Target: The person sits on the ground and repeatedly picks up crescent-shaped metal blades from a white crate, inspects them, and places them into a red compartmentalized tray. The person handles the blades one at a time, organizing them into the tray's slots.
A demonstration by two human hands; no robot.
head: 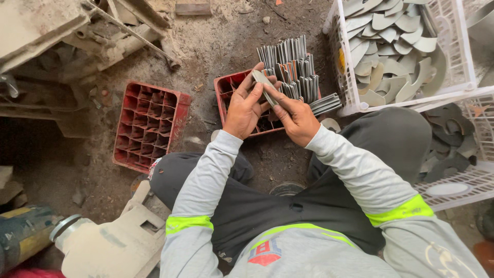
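Note:
My left hand (pixel 244 105) and my right hand (pixel 294 117) together grip a flat grey curved metal blade (pixel 264 82) over a red compartmented plastic crate (pixel 225 88). The far part of that crate holds several blades (pixel 293 69) standing upright in its cells, packed close together. Both hands hover just above the crate's near cells. My legs in dark trousers lie to either side below the hands.
A second red compartmented crate (pixel 149 126) stands to the left on the dirt floor. A white basket (pixel 458 62) of loose grey blades is at upper right, another white basket (pixel 478 134) of darker blades below it. Grimy machinery (pixel 62 36) fills the upper left; a motor housing (pixel 103 242) sits at lower left.

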